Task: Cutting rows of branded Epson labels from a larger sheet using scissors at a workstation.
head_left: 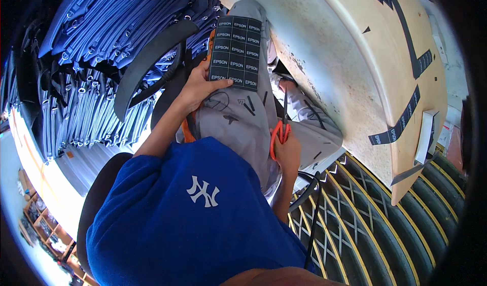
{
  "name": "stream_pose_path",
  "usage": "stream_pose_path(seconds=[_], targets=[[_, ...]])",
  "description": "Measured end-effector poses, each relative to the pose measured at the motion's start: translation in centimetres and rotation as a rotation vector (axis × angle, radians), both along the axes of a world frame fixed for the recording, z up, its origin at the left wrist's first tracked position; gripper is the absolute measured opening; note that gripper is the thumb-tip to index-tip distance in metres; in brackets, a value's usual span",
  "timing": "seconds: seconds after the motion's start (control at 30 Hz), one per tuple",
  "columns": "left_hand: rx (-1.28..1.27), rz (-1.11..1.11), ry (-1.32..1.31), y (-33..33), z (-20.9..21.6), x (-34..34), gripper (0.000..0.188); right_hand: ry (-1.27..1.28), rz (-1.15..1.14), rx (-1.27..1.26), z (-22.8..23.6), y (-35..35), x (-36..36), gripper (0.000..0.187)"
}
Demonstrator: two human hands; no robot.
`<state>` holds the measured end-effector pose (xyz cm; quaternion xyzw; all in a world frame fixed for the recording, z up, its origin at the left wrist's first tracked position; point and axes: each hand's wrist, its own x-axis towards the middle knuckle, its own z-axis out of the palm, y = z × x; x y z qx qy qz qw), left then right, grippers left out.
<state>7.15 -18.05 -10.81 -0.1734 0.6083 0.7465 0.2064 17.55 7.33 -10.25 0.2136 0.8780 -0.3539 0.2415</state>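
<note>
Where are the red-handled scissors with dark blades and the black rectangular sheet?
Red-handled scissors with dark blades (285, 117): head view, base of the blades.
Black rectangular sheet (236, 51): head view, its middle.

Label sheet (236, 50): was over a trouser leg (231, 123).
Scissors (285, 126): were right of the label sheet, closer in.
Worktop (350, 58): stood to the right, label strips (396, 130) on it.
Strap pile (127, 17): lay to the left.

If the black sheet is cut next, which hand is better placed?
Probably the right hand: it holds the red-handled scissors, to the lower right of the black sheet, whose lower left the left hand is gripping.
</note>
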Motion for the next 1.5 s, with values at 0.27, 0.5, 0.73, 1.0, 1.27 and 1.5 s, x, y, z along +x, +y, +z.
stream_pose_path(seconds=[0.27, 0.5, 0.73, 1.0, 1.27, 1.5], targets=[[-0.031, -0.017, -0.035, 0.0, -0.2, 0.2, 0.030, 0.050, -0.046, 0.070, -1.3, -0.6, 2.0, 0.053], [-0.058, -0.046, -0.091, -0.1, -0.6, 0.2, 0.023, 0.228, -0.194, -0.454, -3.8, 1.7, 5.4, 0.044], [-0.047, -0.022, -0.174, -0.2, 0.2, 0.1, 0.025, 0.215, -0.106, -0.916, 1.1, -0.1, 2.9, 0.056], [-0.088, 0.068, -0.121, 0.6, 0.1, 0.6, 0.024, 0.033, 0.273, -0.600, 6.0, -0.9, 1.2, 0.050], [0.013, 0.144, -0.258, 0.8, 0.3, 0.4, 0.017, -0.211, 0.301, -0.664, 5.5, -0.4, 0.4, 0.042], [0.104, 0.225, -0.246, 1.7, 1.1, 0.4, 0.021, -0.290, 0.153, -0.855, 4.2, -1.0, -0.3, 0.048]])
